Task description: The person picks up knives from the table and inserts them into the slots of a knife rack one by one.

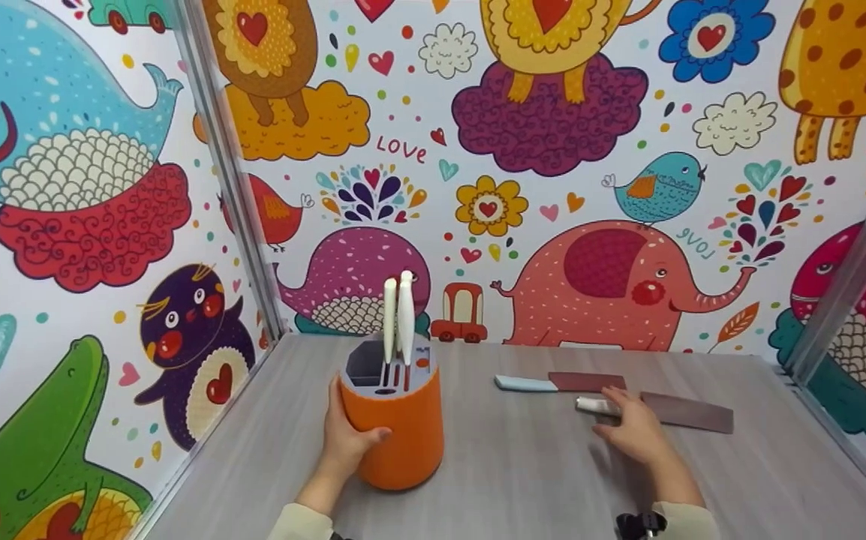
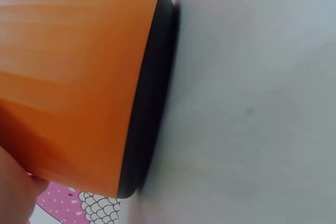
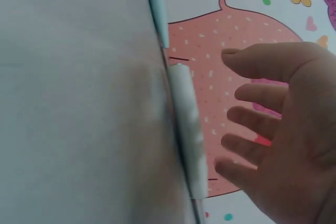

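Observation:
An orange knife block (image 1: 403,442) with a grey slotted top stands upright on the table. My left hand (image 1: 344,441) grips its side, thumb across the front; the left wrist view shows the block's black base (image 2: 147,93). Two white-handled utensils (image 1: 406,319) stick up from the slots, their lower parts hidden inside. Over a cleaver (image 1: 692,414) with a white handle (image 3: 189,135) hovers my right hand (image 1: 639,431). Its fingers are spread and apart from that handle in the right wrist view. Just behind lies another knife (image 1: 587,382) with a pale blue handle (image 3: 156,6).
The grey wood-look table (image 1: 508,465) meets a back wall (image 1: 463,270) printed with cartoon animals. Metal posts (image 1: 234,180) stand at the corners, and a printed side panel (image 1: 65,300) rises on the left.

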Action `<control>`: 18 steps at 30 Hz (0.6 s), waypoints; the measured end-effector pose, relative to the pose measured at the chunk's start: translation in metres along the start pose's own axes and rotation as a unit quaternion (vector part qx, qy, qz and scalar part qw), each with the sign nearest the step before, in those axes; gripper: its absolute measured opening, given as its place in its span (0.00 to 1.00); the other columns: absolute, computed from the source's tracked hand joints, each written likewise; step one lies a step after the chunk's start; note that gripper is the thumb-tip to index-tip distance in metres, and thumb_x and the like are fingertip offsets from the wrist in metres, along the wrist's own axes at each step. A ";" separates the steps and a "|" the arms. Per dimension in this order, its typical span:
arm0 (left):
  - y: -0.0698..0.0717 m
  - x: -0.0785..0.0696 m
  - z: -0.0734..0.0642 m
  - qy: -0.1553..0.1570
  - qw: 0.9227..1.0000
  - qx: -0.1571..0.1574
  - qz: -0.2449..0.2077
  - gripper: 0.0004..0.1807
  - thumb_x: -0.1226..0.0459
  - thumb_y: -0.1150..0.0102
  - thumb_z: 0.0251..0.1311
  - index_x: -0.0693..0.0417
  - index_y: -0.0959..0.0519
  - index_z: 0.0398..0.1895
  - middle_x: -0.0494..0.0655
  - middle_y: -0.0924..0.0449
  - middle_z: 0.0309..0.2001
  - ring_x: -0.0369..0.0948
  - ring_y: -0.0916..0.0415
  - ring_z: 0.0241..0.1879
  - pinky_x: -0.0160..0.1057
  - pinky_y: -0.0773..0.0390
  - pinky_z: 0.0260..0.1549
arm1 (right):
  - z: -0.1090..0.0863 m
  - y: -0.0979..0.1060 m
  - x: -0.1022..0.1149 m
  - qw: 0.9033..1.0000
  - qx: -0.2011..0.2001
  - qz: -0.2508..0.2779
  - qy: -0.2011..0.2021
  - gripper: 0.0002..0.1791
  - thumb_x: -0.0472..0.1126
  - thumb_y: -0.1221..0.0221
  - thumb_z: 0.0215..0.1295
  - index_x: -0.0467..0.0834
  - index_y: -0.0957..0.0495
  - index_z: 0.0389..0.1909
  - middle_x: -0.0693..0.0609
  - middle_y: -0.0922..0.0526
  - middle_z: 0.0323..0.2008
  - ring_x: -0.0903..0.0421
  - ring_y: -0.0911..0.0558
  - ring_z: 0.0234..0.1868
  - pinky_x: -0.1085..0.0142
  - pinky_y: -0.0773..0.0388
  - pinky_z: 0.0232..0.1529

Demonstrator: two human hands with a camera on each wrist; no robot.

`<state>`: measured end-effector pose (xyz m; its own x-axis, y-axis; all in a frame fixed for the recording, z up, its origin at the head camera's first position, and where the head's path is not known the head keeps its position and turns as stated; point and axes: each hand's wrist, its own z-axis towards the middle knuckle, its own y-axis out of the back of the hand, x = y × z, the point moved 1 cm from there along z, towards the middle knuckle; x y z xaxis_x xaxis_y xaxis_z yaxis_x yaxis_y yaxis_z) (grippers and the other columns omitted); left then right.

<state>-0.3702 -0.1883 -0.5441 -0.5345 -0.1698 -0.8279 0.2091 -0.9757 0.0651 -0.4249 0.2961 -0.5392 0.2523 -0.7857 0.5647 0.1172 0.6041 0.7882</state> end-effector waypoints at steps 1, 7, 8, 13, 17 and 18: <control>-0.002 0.000 0.000 0.000 1.000 -0.001 -0.003 0.66 0.45 0.15 0.47 0.51 0.48 0.84 0.54 0.26 0.72 0.32 0.24 0.62 0.28 0.25 0.66 | 0.001 -0.001 -0.002 1.000 0.002 0.002 -0.002 0.42 0.38 0.26 0.58 0.28 0.29 0.72 0.24 0.31 0.73 0.24 0.33 0.75 0.30 0.36 0.74; -0.003 0.001 -0.001 0.002 1.000 -0.004 0.004 0.66 0.47 0.15 0.47 0.48 0.48 0.85 0.53 0.27 0.74 0.31 0.25 0.63 0.27 0.27 0.67 | 0.003 -0.010 -0.013 1.000 0.015 -0.008 -0.024 0.42 0.41 0.25 0.57 0.28 0.28 0.70 0.25 0.30 0.73 0.25 0.32 0.75 0.32 0.36 0.75; -0.003 0.001 -0.002 0.005 1.000 -0.004 0.006 0.66 0.47 0.15 0.47 0.48 0.48 0.85 0.53 0.27 0.74 0.31 0.25 0.64 0.27 0.27 0.67 | 0.002 -0.010 -0.014 0.999 0.013 -0.017 -0.025 0.41 0.41 0.25 0.57 0.28 0.27 0.69 0.25 0.27 0.71 0.25 0.30 0.73 0.32 0.33 0.73; -0.004 0.001 -0.003 0.021 1.000 0.000 0.004 0.65 0.49 0.15 0.48 0.46 0.49 0.85 0.49 0.28 0.75 0.31 0.25 0.64 0.27 0.27 0.67 | 0.000 -0.006 -0.014 0.998 0.001 -0.055 -0.031 0.29 0.33 0.30 0.56 0.30 0.19 0.61 0.31 0.15 0.58 0.30 0.19 0.61 0.34 0.24 0.64; -0.004 0.000 -0.001 0.017 1.000 -0.005 0.001 0.65 0.51 0.15 0.48 0.45 0.49 0.85 0.49 0.29 0.76 0.31 0.26 0.65 0.26 0.28 0.67 | -0.001 -0.002 -0.008 0.997 -0.004 -0.075 -0.028 0.25 0.24 0.36 0.54 0.33 0.15 0.56 0.35 0.11 0.53 0.32 0.16 0.58 0.36 0.21 0.61; -0.004 0.000 0.000 0.015 1.000 -0.007 0.001 0.66 0.51 0.15 0.47 0.45 0.49 0.85 0.50 0.29 0.76 0.31 0.26 0.65 0.26 0.28 0.67 | -0.001 -0.001 -0.006 0.996 -0.004 -0.081 -0.030 0.24 0.23 0.37 0.55 0.34 0.14 0.55 0.36 0.11 0.53 0.32 0.15 0.58 0.36 0.21 0.61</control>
<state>-0.3711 -0.1844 -0.5444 -0.5095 -0.1671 -0.8441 0.2208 -0.9735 0.0594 -0.4261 0.3003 -0.5440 0.1726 -0.8792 0.4440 0.1590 0.4698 0.8683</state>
